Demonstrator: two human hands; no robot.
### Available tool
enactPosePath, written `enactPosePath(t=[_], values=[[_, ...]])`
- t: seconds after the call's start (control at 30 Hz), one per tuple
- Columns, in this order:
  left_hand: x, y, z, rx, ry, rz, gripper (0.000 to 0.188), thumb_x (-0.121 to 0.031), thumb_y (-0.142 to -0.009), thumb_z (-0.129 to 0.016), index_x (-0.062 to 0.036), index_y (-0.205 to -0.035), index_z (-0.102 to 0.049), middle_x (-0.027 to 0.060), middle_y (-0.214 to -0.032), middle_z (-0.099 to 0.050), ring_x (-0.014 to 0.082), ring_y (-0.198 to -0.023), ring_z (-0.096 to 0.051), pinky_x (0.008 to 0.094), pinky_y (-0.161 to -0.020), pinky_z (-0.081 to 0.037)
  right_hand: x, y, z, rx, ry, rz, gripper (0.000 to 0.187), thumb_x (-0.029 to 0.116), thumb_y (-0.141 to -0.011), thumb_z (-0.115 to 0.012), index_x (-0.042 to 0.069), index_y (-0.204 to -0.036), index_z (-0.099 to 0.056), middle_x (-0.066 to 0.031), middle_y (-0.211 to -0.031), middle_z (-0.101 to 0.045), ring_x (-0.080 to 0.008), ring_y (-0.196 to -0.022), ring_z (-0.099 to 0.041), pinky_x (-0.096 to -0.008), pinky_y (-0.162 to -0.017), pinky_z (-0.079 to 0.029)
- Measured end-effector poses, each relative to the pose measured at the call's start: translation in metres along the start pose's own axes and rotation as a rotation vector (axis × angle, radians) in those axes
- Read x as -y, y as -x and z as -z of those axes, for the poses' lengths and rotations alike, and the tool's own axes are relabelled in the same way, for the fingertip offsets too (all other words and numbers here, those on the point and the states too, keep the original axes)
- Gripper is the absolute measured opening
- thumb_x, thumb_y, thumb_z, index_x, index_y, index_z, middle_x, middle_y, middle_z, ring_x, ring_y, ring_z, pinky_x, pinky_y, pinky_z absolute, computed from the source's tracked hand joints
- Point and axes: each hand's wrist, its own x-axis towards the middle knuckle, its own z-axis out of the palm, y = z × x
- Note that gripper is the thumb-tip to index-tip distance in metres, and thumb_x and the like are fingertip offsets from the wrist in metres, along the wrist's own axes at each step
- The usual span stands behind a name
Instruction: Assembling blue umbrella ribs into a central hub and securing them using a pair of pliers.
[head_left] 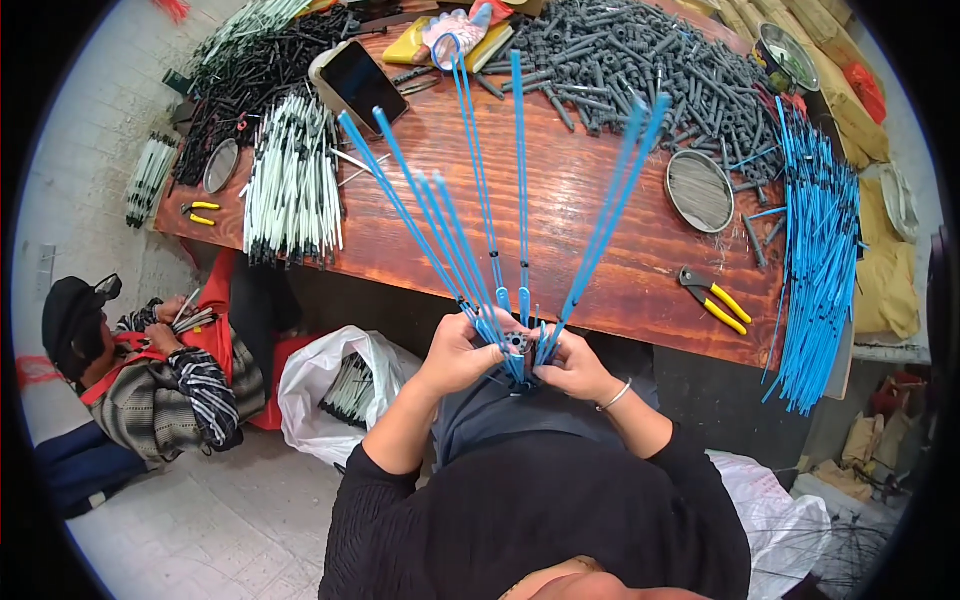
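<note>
Just off the table's near edge, I hold a small dark round hub [517, 342] with several long blue ribs [520, 170], like umbrella ribs, fanning up and away from it over the tabletop. My left hand [462, 350] is closed around the hub's left side and the ribs there, thumb against it. On the other side, my right hand [578, 368] pinches the rib ends beside the hub. Some rib tips are smeared by motion. Fingers partly cover the joints between ribs and hub.
The red-brown table [590, 210] carries grey plastic parts [640, 70], white rods [292, 190], blue ribs [815, 270], a dish of thin wires [700, 190], yellow-handled cutters [712, 300] and a phone [362, 82]. A white sack [310, 390] and a seated person [180, 370] are at left.
</note>
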Motion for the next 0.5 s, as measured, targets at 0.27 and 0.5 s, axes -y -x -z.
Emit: enactPosePath(t=[0.27,0.5], values=[[-0.009,0.0,-0.014,0.041,-0.128,0.033,0.043,0.002,-0.067,-0.076,0.0024,-0.103,-0.052,0.0153,-0.097,-0.064,0.0214,-0.094,-0.063,0.0344,-0.081,-0.053,-0.008,0.004,-0.004,-0.146,0.116,0.047,0.042,0.004,-0.075,-0.071,0.004,-0.111,-0.047,0.0001,-0.092,-0.054,-0.006,-0.082,-0.052,-0.0236,-0.074,-0.044],[-0.027,0.0,-0.025,-0.042,-0.08,0.02,0.04,0.003,-0.068,-0.075,0.0028,-0.102,-0.053,0.0161,-0.097,-0.065,0.0217,-0.09,-0.064,0.0331,-0.078,-0.053,0.003,0.007,-0.007,-0.092,0.054,0.074,0.046,0.002,-0.073,-0.072,0.003,-0.113,-0.049,-0.0045,-0.097,-0.057,-0.0088,-0.088,-0.055,-0.0252,-0.081,-0.045]])
